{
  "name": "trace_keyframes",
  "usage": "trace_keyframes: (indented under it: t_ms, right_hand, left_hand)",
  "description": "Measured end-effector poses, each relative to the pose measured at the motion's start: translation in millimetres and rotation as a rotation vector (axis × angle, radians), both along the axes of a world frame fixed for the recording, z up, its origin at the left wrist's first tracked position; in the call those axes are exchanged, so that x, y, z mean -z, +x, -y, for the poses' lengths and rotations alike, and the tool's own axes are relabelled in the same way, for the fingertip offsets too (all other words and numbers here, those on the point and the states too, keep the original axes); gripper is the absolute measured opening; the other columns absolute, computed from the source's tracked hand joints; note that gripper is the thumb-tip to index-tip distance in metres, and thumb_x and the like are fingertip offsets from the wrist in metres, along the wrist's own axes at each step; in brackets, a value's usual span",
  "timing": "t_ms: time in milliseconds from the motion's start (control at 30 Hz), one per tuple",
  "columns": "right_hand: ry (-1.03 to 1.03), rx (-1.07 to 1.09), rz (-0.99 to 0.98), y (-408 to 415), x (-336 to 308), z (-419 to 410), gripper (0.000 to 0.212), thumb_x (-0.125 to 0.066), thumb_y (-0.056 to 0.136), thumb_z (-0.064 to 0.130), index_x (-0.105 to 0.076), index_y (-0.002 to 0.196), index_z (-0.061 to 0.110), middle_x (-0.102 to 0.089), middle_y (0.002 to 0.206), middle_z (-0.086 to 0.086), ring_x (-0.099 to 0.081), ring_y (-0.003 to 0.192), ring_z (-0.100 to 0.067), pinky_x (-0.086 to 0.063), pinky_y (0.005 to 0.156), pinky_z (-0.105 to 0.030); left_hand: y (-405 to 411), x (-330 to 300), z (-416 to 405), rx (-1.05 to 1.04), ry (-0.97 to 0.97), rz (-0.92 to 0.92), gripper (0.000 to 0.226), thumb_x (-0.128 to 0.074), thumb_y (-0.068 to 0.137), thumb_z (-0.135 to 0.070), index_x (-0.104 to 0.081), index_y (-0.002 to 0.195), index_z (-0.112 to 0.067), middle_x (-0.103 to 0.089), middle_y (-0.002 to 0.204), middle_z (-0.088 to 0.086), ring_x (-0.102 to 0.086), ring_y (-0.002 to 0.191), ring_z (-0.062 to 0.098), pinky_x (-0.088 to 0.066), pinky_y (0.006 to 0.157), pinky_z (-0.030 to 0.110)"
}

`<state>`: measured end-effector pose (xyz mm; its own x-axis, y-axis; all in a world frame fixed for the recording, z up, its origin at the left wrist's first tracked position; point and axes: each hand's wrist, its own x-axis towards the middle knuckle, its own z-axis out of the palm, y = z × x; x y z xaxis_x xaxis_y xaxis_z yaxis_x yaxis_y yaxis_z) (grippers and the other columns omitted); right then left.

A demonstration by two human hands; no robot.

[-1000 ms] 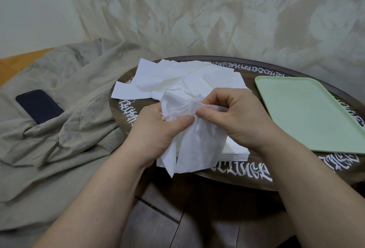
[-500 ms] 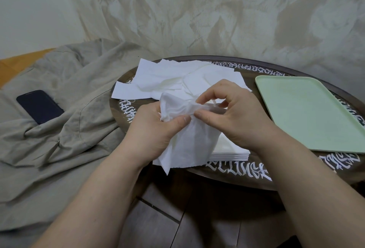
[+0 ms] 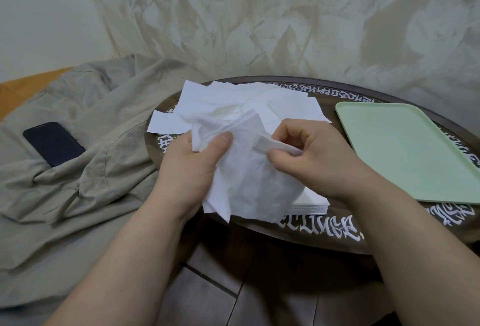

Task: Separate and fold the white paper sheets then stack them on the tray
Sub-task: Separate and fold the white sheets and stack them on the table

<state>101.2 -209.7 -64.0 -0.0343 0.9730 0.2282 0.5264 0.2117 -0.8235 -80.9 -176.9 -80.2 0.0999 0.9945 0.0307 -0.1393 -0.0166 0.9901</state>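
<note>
Right hand (image 3: 319, 159) peeled ply rightward off sheet (image 3: 249, 185), left hand (image 3: 189, 167) pinching edge

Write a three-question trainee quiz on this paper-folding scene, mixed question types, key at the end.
1. True or false: the tray already holds folded sheets.
2. What does the left hand grip? A) the phone B) a white sheet C) the cloth
3. Fill in: the right hand pinches the sheet's ____ between thumb and fingers.

Key: 1 false; 2 B; 3 edge.
</note>
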Motion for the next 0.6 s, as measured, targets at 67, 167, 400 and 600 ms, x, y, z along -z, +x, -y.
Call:
trace_keyframes:
  t_ms: [67, 167, 400, 600]
  right_hand:
    - [-0.064, -0.005, -0.075, 1.3, 0.4, -0.1, 0.011, -0.063, 0.08, 0.005, -0.065, 0.072, 0.013, -0.067, 0.072, -0.007, -0.052, 0.062, -0.008, -0.041, 0.062, -0.027]
    - [-0.088, 0.001, -0.178, 2.0, 2.9, -1.9, 0.014, -0.065, 0.079, 0.002, -0.068, 0.07, 0.012, -0.07, 0.083, -0.003, -0.061, 0.074, -0.006, -0.046, 0.072, -0.026]
    - [-0.121, -0.016, -0.207, -0.9, 8.0, -3.3, 0.015, -0.067, 0.082, 0.003, -0.071, 0.071, 0.012, -0.073, 0.088, 0.004, -0.064, 0.081, -0.004, -0.048, 0.076, -0.027]
    - [-0.095, 0.073, -0.189, -1.9, 7.0, -4.3, 0.015, -0.065, 0.083, 0.007, -0.071, 0.07, 0.013, -0.066, 0.066, 0.008, -0.054, 0.064, -0.005, -0.041, 0.062, -0.024]
  left_hand:
    - [-0.7, -1.7, -1.1, -0.03, -0.024, 0.079, 0.01, -0.063, 0.092, -0.011, -0.071, 0.091, -0.017, -0.077, 0.089, -0.002, -0.073, 0.086, 0.017, -0.059, 0.078, 0.035]
    - [0.8, -3.6, -0.3, -0.023, -0.043, 0.147, 0.01, -0.063, 0.091, -0.009, -0.07, 0.095, -0.015, -0.077, 0.091, -0.001, -0.074, 0.085, 0.015, -0.06, 0.072, 0.029]
    - [3.2, -3.9, 2.2, 0.009, -0.023, 0.161, 0.01, -0.059, 0.092, -0.01, -0.069, 0.094, -0.013, -0.077, 0.087, -0.001, -0.074, 0.08, 0.014, -0.059, 0.066, 0.026]
    - [1.6, -4.5, 0.0, 0.051, -0.145, 0.205, 0.025, -0.053, 0.096, -0.029, -0.069, 0.102, -0.012, -0.076, 0.098, 0.006, -0.073, 0.089, 0.019, -0.06, 0.073, 0.03]
